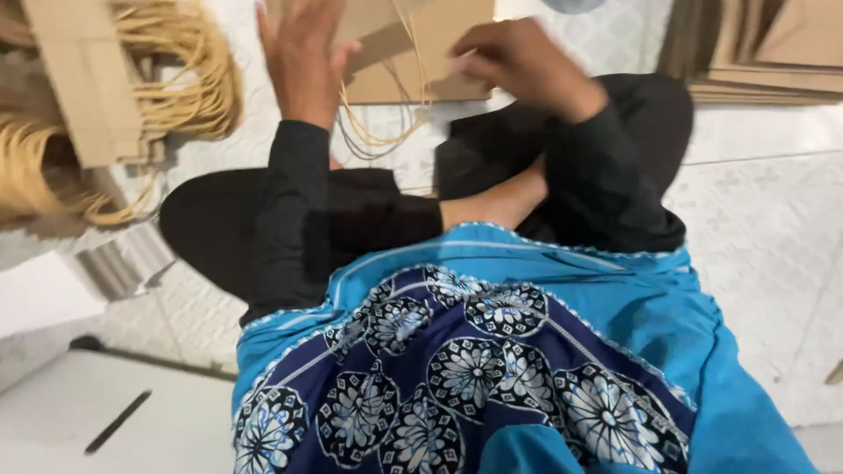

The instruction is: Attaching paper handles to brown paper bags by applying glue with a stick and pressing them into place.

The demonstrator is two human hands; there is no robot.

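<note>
I sit cross-legged on a white tiled floor in black sleeves and a blue patterned cloth. My left hand (303, 57) is raised with its fingers spread, just above a flat brown cardboard piece (439, 44) lying on the floor ahead. My right hand (518, 61) is curled, its fingers pressed on the same cardboard near its right part. Thin yellow strings (386, 132) trail from the cardboard toward my legs. Both hands are blurred by motion.
A heap of cardboard strips with yellow string handles (114, 96) lies at the left. A stack of flat brown cardboard sheets (764, 53) sits at the top right. A white board with a dark pen-like stick (118, 421) lies at the bottom left.
</note>
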